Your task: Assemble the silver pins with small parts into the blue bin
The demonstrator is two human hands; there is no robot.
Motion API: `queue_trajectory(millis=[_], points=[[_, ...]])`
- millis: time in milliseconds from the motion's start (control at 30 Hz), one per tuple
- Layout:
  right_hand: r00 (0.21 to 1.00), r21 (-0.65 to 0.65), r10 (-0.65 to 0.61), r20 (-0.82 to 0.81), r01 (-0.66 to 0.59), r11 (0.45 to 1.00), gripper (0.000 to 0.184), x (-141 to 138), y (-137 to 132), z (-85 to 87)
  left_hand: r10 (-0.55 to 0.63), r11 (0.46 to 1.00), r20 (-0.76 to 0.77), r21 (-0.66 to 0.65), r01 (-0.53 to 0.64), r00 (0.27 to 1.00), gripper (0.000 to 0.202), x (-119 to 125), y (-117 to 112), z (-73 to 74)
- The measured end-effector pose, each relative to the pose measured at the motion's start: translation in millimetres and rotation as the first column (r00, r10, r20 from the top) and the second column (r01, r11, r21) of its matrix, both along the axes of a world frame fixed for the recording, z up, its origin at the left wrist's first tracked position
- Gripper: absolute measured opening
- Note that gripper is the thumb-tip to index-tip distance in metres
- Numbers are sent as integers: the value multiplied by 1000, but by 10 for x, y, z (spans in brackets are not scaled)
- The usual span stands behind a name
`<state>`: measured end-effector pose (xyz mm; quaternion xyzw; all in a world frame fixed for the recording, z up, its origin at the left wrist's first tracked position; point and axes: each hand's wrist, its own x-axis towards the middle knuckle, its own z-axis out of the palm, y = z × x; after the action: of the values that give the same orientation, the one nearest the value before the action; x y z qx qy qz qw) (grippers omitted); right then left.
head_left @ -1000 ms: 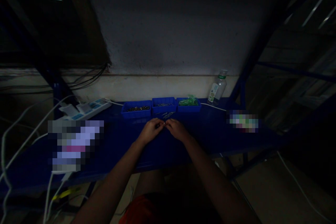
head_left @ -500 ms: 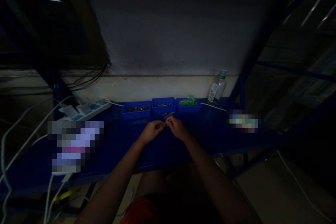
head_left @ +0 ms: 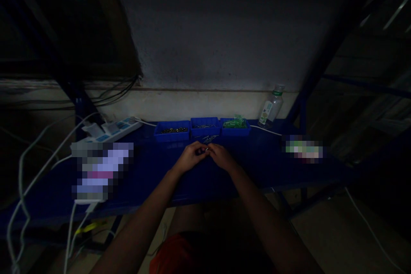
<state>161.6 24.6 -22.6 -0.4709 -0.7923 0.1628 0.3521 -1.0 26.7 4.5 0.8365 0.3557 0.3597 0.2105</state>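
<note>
Head view, dim and bluish: both hands meet over the middle of a smooth dark-blue table [head_left: 154,180]. The left hand [head_left: 190,157] is curled, its fingertips drawn together toward the right hand [head_left: 221,156], which is curled the same way. Between the 2 sets of fingertips sits a tiny pale metallic part [head_left: 206,150], apparently pinched from both sides; its shape is too small to make out.

Just beyond the hands, a loose scatter of thin shiny pins [head_left: 209,138] lies on the tabletop. Behind it, 3 shallow rectangular blue plastic trays stand side by side, touching: the left tray [head_left: 171,133] holds small dull metal pieces, the middle tray [head_left: 205,128] slender metallic bits, and the right tray [head_left: 235,130] translucent green plastic parts heaped above the rim.

A clear plastic bottle [head_left: 271,106] with a green cap and a pale label stands upright at the back right, near the wall. At the back left lies a long white power strip [head_left: 109,130], with white cables [head_left: 35,171] looping off the table edge.
</note>
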Motion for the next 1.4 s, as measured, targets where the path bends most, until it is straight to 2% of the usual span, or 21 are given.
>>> queue_trajectory(millis=[133,267,333,467,567,633,700,800,900,1000,1067,1133,1233,1300,1400], points=[[999,8,13,-40,-13,1000,8,-3,5,13,23,1000,7,6,-23,1000,27,-28,24,11],[990,39,-6,-140,11,999,12,9,16,48,114,993,14,21,-115,993,27,-81,92,7],[983,45,-22,-182,30,999,14,18,7,70,131,991,-36,40,-130,991,25,-86,112,-16],[979,49,5,-202,5,999,13,24,-21,96,92,994,-222,73,-77,971,20,-46,91,-69],[977,27,9,-213,-3,1000,14,21,-9,82,112,992,-291,86,-91,950,22,-28,70,-55],[970,-14,-33,-242,30,999,16,22,22,54,165,983,-309,124,-133,937,23,-36,89,6],[961,-59,-99,-259,87,994,20,26,57,20,269,958,-324,184,-219,907,23,-41,154,112],[962,-75,-119,-246,103,992,22,36,91,-21,455,885,-371,291,-363,810,25,5,338,330],[968,-74,-99,-229,85,994,20,48,96,-32,557,827,-442,373,-421,703,26,132,557,533],[971,-73,-91,-221,77,994,18,57,94,-23,646,762,-439,422,-491,624,30,267,684,609],[973,-74,-89,-214,75,994,17,59,96,-20,643,764,-448,428,-482,621,31,309,679,558],[975,-80,-90,-204,75,994,17,56,100,-24,587,809,-506,403,-427,632,30,297,621,437],[978,-82,-87,-191,73,994,15,48,109,-44,519,854,-617,344,-391,591,28,215,521,217],[979,-78,-80,-190,66,995,15,43,112,-55,522,850,-648,339,-404,555,28,162,488,105],[979,-74,-79,-186,66,995,15,42,108,-54,534,842,-655,358,-404,535,29,138,488,31]])
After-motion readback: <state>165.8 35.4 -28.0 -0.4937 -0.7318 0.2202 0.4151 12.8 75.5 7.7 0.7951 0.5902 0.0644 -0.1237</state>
